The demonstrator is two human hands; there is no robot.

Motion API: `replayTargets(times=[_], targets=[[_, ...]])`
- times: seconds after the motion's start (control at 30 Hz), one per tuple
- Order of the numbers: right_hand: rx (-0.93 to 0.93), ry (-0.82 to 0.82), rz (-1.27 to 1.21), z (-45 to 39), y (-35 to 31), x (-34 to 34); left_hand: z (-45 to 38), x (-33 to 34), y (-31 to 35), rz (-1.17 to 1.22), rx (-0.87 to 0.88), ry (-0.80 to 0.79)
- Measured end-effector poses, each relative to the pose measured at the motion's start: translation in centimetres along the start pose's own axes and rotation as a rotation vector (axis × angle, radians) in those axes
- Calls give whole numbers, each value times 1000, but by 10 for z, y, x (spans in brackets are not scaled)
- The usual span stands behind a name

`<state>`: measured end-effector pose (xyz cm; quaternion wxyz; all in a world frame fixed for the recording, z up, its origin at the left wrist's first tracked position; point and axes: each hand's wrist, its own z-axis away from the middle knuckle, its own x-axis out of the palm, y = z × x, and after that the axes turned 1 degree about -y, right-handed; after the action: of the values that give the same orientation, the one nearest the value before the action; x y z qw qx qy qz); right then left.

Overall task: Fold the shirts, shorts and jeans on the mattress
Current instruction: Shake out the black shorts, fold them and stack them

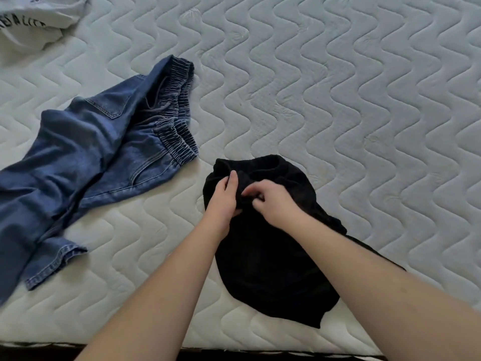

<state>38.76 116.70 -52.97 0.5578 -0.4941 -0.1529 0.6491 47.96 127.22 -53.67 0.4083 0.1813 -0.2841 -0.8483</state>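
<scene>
A crumpled black garment (273,256), probably shorts, lies near the front edge of the quilted white mattress (338,87). Both hands rest on its upper part. My left hand (223,196) pinches the black cloth near the waistband. Just beside it, my right hand (270,201) grips a fold of the same cloth. To the left lie blue jeans (86,157) with an elastic drawstring waist, spread loosely and unfolded. A white shirt (33,19) with black lettering is bunched in the far left corner.
The mattress's front edge (182,347) runs along the bottom of the view, with dark floor below it. Bare quilted surface stretches across the right and far side.
</scene>
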Motion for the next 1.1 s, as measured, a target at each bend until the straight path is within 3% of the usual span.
replayTargets(times=[0.1, 0.2, 0.27, 0.3, 0.47, 0.67, 0.83, 0.93, 1.1], targets=[[-45, -114, -9, 21, 1, 14, 2, -7, -9, -145, 69, 100], [-58, 163, -19, 22, 8, 9, 2, -13, -14, -286, 177, 155], [-59, 367, 152, 8, 16, 0, 6, -18, -15, -301, 206, 143], [-36, 372, 264, 0, 20, -6, 9, -21, -15, -312, 220, 133], [74, -53, 722, -39, 44, -33, 32, -45, -12, -345, 251, 63], [133, -95, 960, -32, 51, -57, 63, -72, -6, -411, 334, -17], [32, -181, 983, 15, 49, -93, 89, -82, 4, -588, 506, -101], [-32, -144, 990, 48, 36, -124, 103, -86, 15, -845, 627, -179], [-141, 20, 1091, 101, 4, -164, 130, -89, 48, -959, 855, -63]])
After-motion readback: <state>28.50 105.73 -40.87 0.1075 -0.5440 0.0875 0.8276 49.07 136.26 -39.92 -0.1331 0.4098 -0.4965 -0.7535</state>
